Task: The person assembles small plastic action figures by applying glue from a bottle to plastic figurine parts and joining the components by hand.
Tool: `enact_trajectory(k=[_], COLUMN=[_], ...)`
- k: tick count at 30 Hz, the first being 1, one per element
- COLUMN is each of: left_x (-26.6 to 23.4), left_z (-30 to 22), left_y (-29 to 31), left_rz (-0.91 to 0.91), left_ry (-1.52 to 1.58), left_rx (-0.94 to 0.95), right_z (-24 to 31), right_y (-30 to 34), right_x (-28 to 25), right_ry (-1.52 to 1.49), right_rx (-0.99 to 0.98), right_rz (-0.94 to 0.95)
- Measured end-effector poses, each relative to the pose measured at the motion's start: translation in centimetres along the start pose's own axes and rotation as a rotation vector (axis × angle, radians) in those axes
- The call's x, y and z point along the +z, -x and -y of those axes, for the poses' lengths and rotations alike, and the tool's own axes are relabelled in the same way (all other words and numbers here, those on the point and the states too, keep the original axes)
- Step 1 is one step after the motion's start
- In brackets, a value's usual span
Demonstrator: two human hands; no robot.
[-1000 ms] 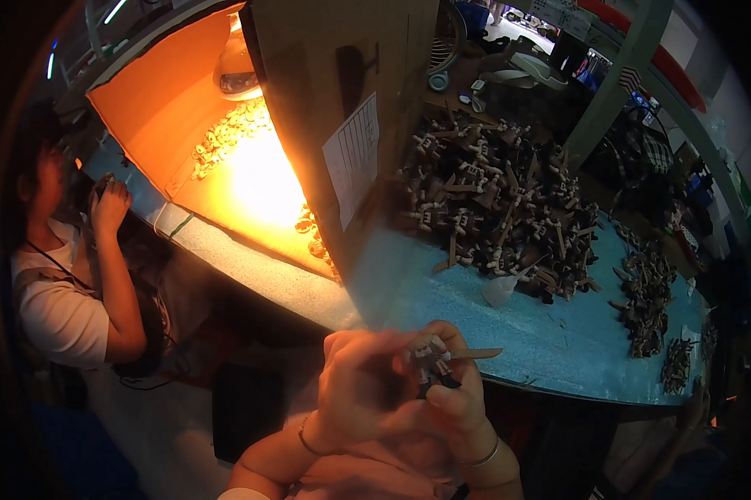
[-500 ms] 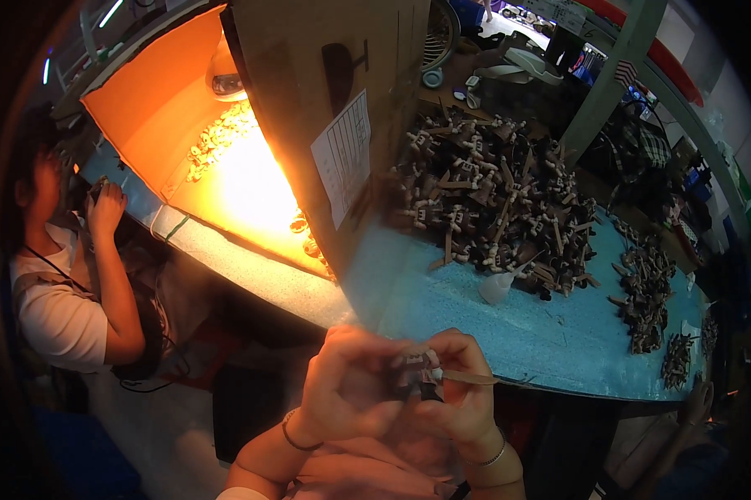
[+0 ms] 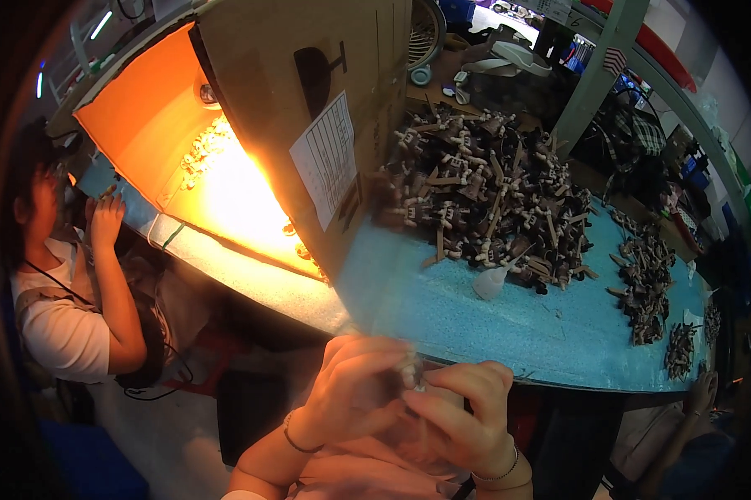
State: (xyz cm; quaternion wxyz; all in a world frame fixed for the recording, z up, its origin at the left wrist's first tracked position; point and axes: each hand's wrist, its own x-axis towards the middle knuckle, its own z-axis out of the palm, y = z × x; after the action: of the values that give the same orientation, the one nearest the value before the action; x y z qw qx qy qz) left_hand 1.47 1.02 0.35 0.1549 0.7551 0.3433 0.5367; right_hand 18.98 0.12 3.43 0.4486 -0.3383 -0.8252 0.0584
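At six o'clock, the left hand [image 3: 335, 390] pinches a small figure [image 3: 410, 370], apparently short of the worktop's [image 3: 475, 333] near edge; the right hand [image 3: 469, 410] has thumb and forefinger against it (grip or touch, I can't tell). Slack fingers could drop it.

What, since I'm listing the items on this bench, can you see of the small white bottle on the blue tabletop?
The small bottle is whitish, with a rounded body that looks like translucent plastic and a thin, pointed nozzle slanting toward the upper right. It rests on the blue tabletop, at the near edge of the heap of small figures; whether the nozzle touches them is unclear. Neither the left hand nor the right hand touches it. Its contents cannot be made out.
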Motion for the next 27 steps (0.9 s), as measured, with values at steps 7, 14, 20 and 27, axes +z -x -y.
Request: enact_trajectory(k=[7, 14, 20, 27], left_x=[1.0, 2.3, 3.3, 4.5], left_z=[0.5, 1.3, 0.4, 0.9], left_y=[0.3, 0.7, -0.5, -1.8], left_rz=[-0.081, 0.137, 0.259, 0.288], left_ry=[0.134, 0.231, 0.162, 0.107], left_rx=[0.054, -0.084, -0.336, -0.298], right_z=[1.1, -1.5, -11.9, -23.4], right_y=[-0.4, 0.6, 4.6, 11.3], right_x=[-1.1, -2.1, -7.3, -17.9], right_ry=[0.076, -0.108, 0.274, 1.207], right_rx=[-0.024, 0.032, 0.556, 0.731], right_rz=[0.106, 0.109, -0.341, -0.272])
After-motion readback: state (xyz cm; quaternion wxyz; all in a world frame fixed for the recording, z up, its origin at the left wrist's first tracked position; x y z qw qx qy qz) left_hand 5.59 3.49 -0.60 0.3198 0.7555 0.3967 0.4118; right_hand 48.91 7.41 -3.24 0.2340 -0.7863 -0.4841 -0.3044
